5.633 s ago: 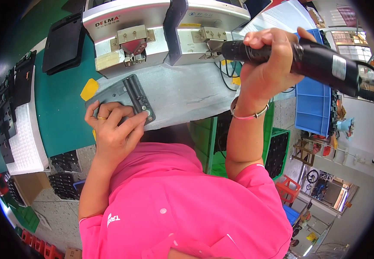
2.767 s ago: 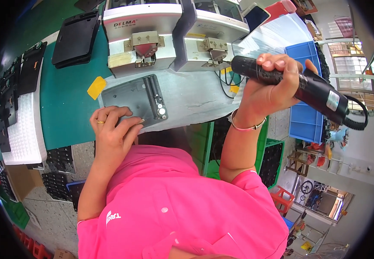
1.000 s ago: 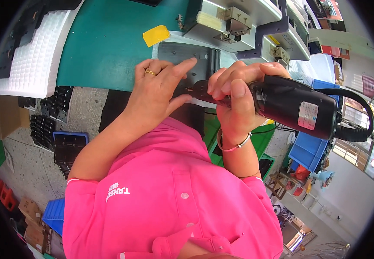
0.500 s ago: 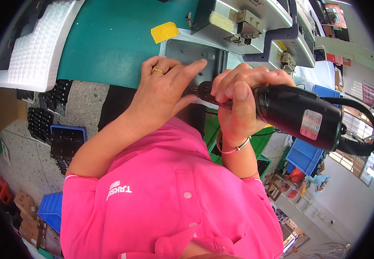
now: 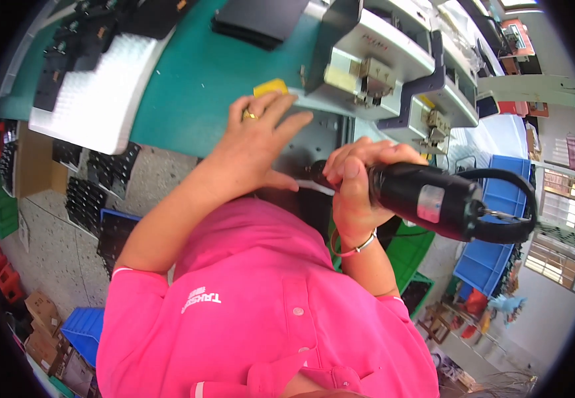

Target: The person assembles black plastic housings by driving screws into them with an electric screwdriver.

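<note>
A grey metal plate [image 5: 314, 142] lies at the near edge of the green bench [image 5: 188, 86]. The left hand [image 5: 251, 156] presses flat on it, fingers spread, apparently to steady it. The right hand [image 5: 353, 182] is clenched around a black power screwdriver [image 5: 426, 199], its tip at the plate.

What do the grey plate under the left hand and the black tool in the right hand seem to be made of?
Grey plate: probably metal, matte grey, flat with small drilled holes. Electric screwdriver: seemingly hard black plastic, slightly glossy with highlights and a silvery label; its cable looks rubbery. The left hand presses the plate; the right hand grips the tool.
</note>
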Motion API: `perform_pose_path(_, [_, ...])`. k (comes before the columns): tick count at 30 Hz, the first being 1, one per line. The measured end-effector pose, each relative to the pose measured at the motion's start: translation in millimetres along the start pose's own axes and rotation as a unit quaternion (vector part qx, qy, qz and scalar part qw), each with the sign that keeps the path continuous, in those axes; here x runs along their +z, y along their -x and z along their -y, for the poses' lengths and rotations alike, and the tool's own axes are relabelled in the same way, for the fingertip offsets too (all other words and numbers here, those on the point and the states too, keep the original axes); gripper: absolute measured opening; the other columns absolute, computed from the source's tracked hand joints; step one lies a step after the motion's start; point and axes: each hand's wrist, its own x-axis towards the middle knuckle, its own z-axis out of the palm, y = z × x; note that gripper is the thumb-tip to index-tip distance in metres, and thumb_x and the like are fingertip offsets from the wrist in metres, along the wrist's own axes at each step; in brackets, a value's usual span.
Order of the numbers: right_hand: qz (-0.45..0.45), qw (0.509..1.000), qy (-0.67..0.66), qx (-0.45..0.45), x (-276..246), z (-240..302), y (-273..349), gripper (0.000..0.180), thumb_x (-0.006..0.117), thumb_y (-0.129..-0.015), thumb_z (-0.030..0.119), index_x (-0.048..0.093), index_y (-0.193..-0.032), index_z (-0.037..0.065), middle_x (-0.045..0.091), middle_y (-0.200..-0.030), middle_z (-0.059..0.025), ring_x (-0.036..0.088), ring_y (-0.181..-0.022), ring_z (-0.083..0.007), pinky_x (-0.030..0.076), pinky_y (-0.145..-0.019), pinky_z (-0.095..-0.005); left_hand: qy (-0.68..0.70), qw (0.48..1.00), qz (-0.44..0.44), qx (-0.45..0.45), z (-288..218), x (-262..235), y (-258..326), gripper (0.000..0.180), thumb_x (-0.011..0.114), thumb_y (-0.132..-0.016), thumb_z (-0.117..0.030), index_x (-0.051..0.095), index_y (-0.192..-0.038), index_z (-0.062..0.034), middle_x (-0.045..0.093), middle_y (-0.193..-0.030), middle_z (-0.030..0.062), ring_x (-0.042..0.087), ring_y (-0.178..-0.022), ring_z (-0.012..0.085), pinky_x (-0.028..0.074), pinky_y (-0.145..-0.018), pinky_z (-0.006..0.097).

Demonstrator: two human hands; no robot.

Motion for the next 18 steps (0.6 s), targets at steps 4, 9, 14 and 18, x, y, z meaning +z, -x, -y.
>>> perform_pose_path(4, [-0.020,0.998,-0.059,0.014,-9,3,4,0.043,0.062,-0.080,-0.009,0.034,-0.110,0.006,0.057,-0.069,-0.0071,0.056,-0.054,-0.0162,0.048,-0.053,-0.0304,-0.028,0.998,0.043,0.025,-5,-1,1,0.091,0.086,-0.054,-0.036,0.047,-0.133,-0.0139,0.037,-0.142,0.0157,0.034,-0.133,0.0335,0.022,-0.108,0.048])
perform_pose_path(9, [-0.146,0.970,-0.196,0.010,-19,33,1,0.043,0.060,-0.080,-0.003,0.037,-0.115,0.010,0.044,-0.066,-0.0037,0.044,-0.049,-0.0163,0.045,-0.045,-0.0328,0.032,0.999,0.020,0.012,-9,-16,17,0.087,0.085,-0.055,-0.036,0.049,-0.131,-0.0141,0.038,-0.137,0.0200,0.034,-0.131,0.0388,0.028,-0.106,0.051])
perform_pose_path(14, [-0.225,0.962,-0.152,-0.022,-62,47,-1,0.039,0.056,-0.083,0.008,0.041,-0.119,0.011,0.042,-0.067,-0.0026,0.041,-0.053,-0.0133,0.042,-0.047,-0.0277,0.081,0.996,0.000,-0.044,-6,-60,47,0.080,0.085,-0.054,-0.032,0.054,-0.126,-0.0125,0.038,-0.136,0.0199,0.036,-0.126,0.0398,0.033,-0.104,0.049])
perform_pose_path(18, [-0.254,0.958,-0.130,0.016,-72,39,-3,0.038,0.053,-0.083,0.006,0.041,-0.119,0.010,0.042,-0.067,-0.0030,0.042,-0.053,-0.0136,0.042,-0.048,-0.0280,0.039,0.979,-0.161,-0.118,4,-76,46,0.079,0.085,-0.056,-0.032,0.054,-0.126,-0.0142,0.036,-0.140,0.0179,0.034,-0.126,0.0367,0.031,-0.104,0.046])
